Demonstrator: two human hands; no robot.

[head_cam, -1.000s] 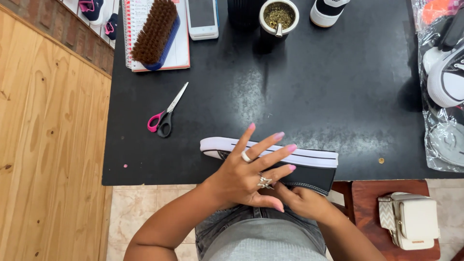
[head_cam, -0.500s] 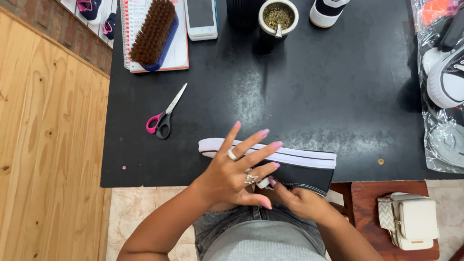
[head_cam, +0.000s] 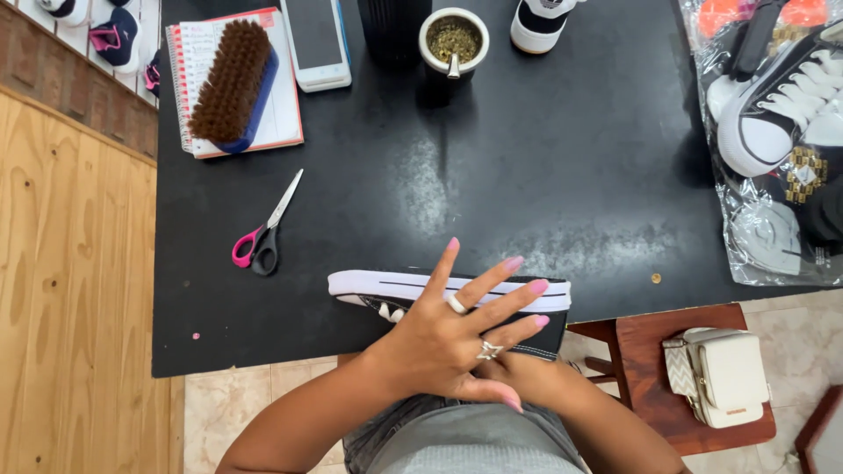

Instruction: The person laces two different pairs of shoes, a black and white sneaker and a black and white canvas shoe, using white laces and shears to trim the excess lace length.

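Note:
A black sneaker with a white sole (head_cam: 386,288) lies on its side at the near edge of the black table (head_cam: 544,175), its upper hanging over the edge toward me. My left hand (head_cam: 457,338), wearing rings and pink nails, is spread flat over the shoe with its fingers apart and holds nothing. My right hand (head_cam: 536,376) sits under the left palm against the shoe's black upper. Its fingers are hidden, so its grip cannot be made out.
Pink-handled scissors (head_cam: 263,233) lie left of the shoe. At the far edge are a brown brush (head_cam: 230,83) on a notebook, a phone (head_cam: 316,39), a cup of herbs (head_cam: 452,39) and a shoe toe (head_cam: 540,22). Bagged sneakers (head_cam: 773,123) lie right. A white bag (head_cam: 720,377) rests on a wooden stool.
My left hand and the sneaker have shifted slightly left along the table edge. The fingers stay spread and the right hand stays tucked under the palm.

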